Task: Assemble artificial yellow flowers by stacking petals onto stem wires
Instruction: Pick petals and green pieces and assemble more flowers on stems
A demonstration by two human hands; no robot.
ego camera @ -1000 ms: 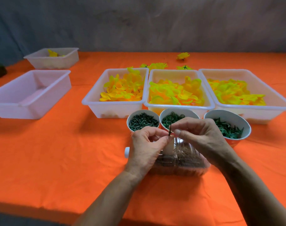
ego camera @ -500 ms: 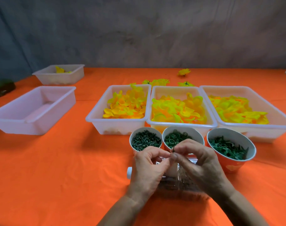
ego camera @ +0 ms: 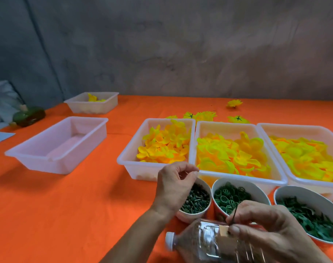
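One thin green stem wire [ego camera: 233, 215] stands pinched in the right hand [ego camera: 264, 230], above a clear bottle [ego camera: 203, 242] lying on the orange counter [ego camera: 67, 205]. Well apart from it, the left hand [ego camera: 173, 186] hovers with fingers curled, holding nothing visible, over a bowl of green pegs [ego camera: 196, 202], near the bins of yellow petals [ego camera: 161, 147].

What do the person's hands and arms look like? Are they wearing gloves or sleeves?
No gloves and no sleeves show. The left hand and the right hand are both bare, and so are the forearms as far as the picture reaches. I see no rings, no watch and no bracelet. The fingernails look short and plain.
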